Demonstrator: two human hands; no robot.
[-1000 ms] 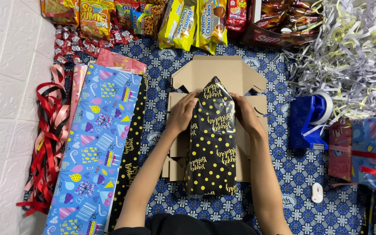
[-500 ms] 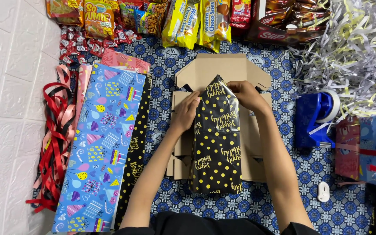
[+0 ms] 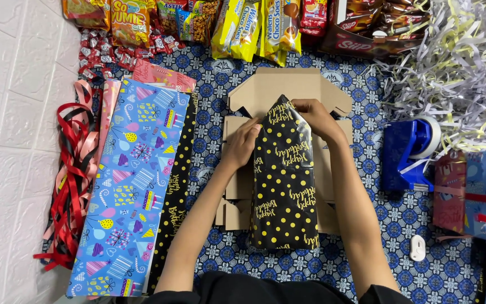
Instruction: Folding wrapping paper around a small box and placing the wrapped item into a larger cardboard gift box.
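the far end of the black gift-wrapped box (image 3: pixel 284 180) is looking more finished than it was 1 second ago: the paper there is now being pressed into a sharper point, and both hands are sitting a little higher on it. judging from that, the end fold is nearly closed and is being held down.

the left hand (image 3: pixel 242 143) is lying flat against the left flank of the folded end, fingers narrow and together, pressing the paper. the right hand (image 3: pixel 314 117) is curled over the peak, pinching the top flap down with its fingertips.

the box is lying on a stack of flat cardboard pieces (image 3: pixel 288 90) in the middle of the blue patterned cloth (image 3: pixel 209 112). its long axis is running straight away from the person, the pointed, folded end aiming toward the snack packets (image 3: pixel 254 28), the square end nearest the body.

a sheet of blue party-print paper (image 3: pixel 130 186) is lying to the left, a blue tape dispenser (image 3: pixel 409 155) to the right, both apart from the box.
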